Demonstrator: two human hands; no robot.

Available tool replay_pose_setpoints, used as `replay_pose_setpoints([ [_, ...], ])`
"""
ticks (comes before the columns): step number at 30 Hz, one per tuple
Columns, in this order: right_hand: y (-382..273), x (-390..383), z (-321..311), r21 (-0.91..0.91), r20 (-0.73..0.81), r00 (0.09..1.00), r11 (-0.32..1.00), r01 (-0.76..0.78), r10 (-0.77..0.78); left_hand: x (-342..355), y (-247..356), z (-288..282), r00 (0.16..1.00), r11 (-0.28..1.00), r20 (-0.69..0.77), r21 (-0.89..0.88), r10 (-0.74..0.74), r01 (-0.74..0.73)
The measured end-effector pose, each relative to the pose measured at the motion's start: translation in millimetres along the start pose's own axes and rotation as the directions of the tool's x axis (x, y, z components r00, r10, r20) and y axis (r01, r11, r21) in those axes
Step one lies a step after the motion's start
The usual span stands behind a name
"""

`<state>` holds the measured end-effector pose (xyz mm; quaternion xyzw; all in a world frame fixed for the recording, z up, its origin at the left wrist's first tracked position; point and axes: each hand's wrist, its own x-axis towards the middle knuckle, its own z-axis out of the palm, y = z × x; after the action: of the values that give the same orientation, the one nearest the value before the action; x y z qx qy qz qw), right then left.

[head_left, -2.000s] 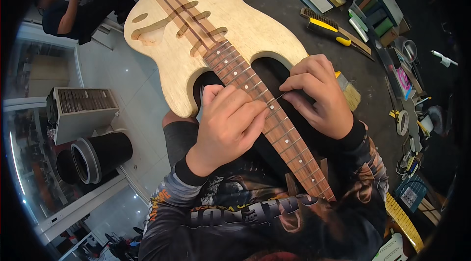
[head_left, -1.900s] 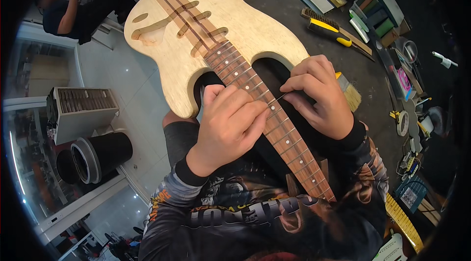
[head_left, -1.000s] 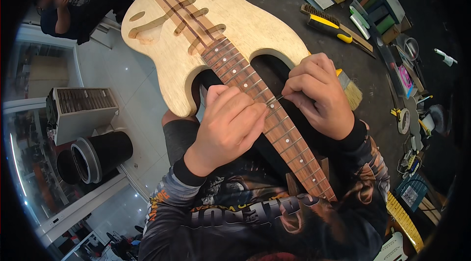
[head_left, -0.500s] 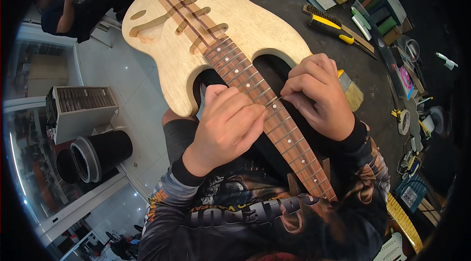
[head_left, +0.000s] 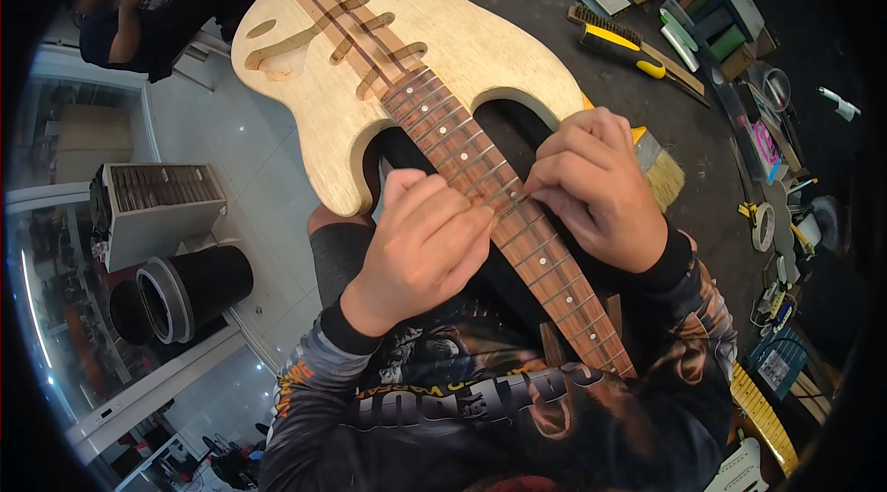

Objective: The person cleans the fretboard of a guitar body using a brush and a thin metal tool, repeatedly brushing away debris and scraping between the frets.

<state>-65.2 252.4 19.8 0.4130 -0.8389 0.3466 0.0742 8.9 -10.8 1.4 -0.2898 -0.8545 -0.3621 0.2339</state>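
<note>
An unfinished electric guitar body [head_left: 499,30] in pale bare wood lies across the dark bench and my lap. Its dark brown fretboard [head_left: 564,284], with metal frets and round pale dots, runs diagonally down toward my chest. My left hand [head_left: 416,242] is closed at the fretboard's left edge, fingertips pinched together over the wood. Across from it, my right hand [head_left: 596,187] pinches at the right edge, around the same fret. Whatever is between the fingertips of either hand is too small or too hidden to make out.
On the bench to the right lie a yellow-and-black wire brush [head_left: 619,44], a wide paintbrush [head_left: 663,178], a tape roll [head_left: 762,226] and several sanding blocks [head_left: 716,16]. A seated person [head_left: 115,25] is at the far left. A black bin [head_left: 199,293] stands on the floor.
Both my hands have shifted only slightly, staying pinched at the fretboard's edges. My left hand is a little further left. The seated person's hands have moved a little.
</note>
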Motion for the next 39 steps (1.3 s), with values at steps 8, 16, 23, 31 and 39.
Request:
replay_pose_setpoints([
  [8,-10,1,2,-0.016,-0.024,1.0,1.0,0.01,-0.01,-5,5,-6,1.0,0.999,0.017,-0.03,-0.024,0.025],
  [16,1,5,6,-0.028,-0.035,0.999,0.999,-0.024,0.023,2,-5,2,0.999,0.999,0.004,-0.001,-0.034,0.034],
  [23,2,7,6,-0.02,-0.03,0.999,0.999,-0.032,0.031,2,-7,3,1.0,1.0,-0.004,0.002,-0.026,0.026],
  [31,-5,3,2,-0.034,-0.004,1.0,0.999,0.009,-0.009,-5,-2,-1,1.0,1.0,0.015,-0.003,-0.007,0.007],
  [39,-14,1,3,-0.043,0.006,1.0,0.999,0.027,-0.026,-9,4,-7,0.999,0.999,0.018,-0.027,-0.028,0.028],
])
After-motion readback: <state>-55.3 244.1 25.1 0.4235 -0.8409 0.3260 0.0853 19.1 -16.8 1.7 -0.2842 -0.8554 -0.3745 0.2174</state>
